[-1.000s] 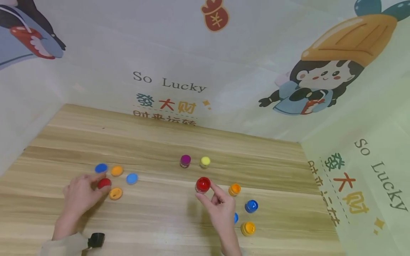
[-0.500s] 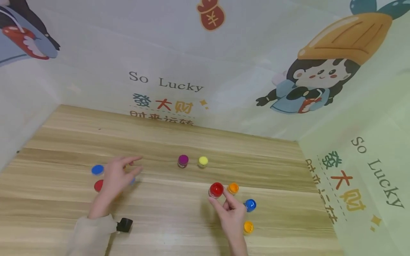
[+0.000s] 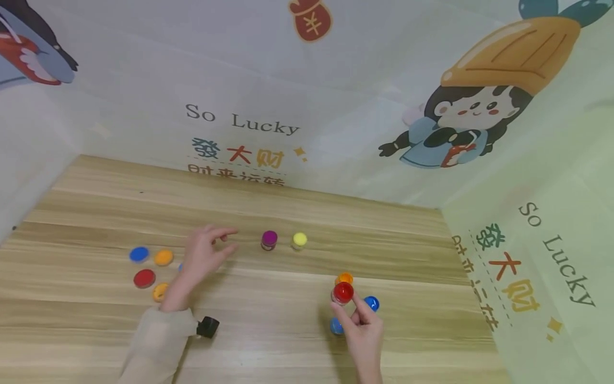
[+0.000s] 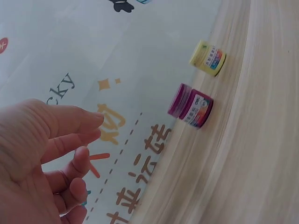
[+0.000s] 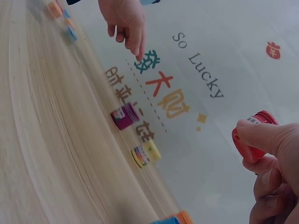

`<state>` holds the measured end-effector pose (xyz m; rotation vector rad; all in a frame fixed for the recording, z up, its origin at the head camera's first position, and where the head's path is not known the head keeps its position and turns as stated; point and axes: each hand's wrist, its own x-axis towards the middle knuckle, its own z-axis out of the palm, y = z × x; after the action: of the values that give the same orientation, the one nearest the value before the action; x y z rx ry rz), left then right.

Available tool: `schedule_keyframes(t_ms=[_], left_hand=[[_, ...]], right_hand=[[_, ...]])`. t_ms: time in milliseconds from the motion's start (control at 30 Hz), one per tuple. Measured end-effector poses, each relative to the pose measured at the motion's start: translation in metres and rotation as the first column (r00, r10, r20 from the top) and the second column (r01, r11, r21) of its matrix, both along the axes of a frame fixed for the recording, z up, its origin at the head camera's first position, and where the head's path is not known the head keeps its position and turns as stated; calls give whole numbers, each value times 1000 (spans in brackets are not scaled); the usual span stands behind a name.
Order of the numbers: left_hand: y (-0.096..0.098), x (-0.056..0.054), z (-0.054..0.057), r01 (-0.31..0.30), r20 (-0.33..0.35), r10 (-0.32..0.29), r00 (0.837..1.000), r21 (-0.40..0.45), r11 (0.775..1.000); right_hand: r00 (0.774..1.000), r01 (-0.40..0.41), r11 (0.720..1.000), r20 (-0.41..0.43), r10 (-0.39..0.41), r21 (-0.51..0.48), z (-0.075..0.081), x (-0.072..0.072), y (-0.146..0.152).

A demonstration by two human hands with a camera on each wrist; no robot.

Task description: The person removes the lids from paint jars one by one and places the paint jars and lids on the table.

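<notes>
One uncapped red paint jar (image 3: 342,292), pinched in the right hand (image 3: 365,332) — best held level; left hand (image 3: 204,254), loosely curled, holds nothing, left of the purple jar (image 3: 269,240).

Left hand (image 3: 203,256) released red lid (image 3: 144,278); right hand (image 3: 363,328) carried red jar (image 3: 342,293) rightward.

A wooden tabletop (image 3: 268,346) banded in light and dark grain meets pale walls on 3 sides. The back wall (image 3: 364,58) bears "So Lucky" lettering (image 3: 242,120), 3 large coloured characters (image 3: 238,154), a red pouch (image 3: 312,21) and an orange-hatted cartoon figure (image 3: 460,141). Similar lettering marks the greenish right wall (image 3: 575,181). Soft sheen lights the near wood.
</notes>
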<state>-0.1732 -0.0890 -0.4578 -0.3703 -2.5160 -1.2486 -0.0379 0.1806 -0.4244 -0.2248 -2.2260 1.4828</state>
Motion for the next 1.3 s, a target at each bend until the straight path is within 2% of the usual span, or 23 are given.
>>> schedule_keyframes(t_ms=[200,333,500,833,1100,1300], left_hand=[[9,-8,-2,35,52,-36,998,11,999],[13,-12,-5,52,66,-53,996,20,998],[20,-17,-10,76,93,-78,993,30,997],[36,-29,-26,101,172,-99,980,-1,995],[45,-35,-29,112,218,-102,971,-33,993],[48,-37,-31,107,227,-95,969,-40,993]], right_hand=[[999,41,999,-2,-41,28,-5,5,10],[998,69,997,8,-70,36,-23,6,22],[990,117,992,70,-120,39,-38,6,34],[988,137,991,67,-137,2,-38,7,38],[964,255,967,65,-256,26,-41,14,53],[954,296,955,57,-296,13,-40,20,67]])
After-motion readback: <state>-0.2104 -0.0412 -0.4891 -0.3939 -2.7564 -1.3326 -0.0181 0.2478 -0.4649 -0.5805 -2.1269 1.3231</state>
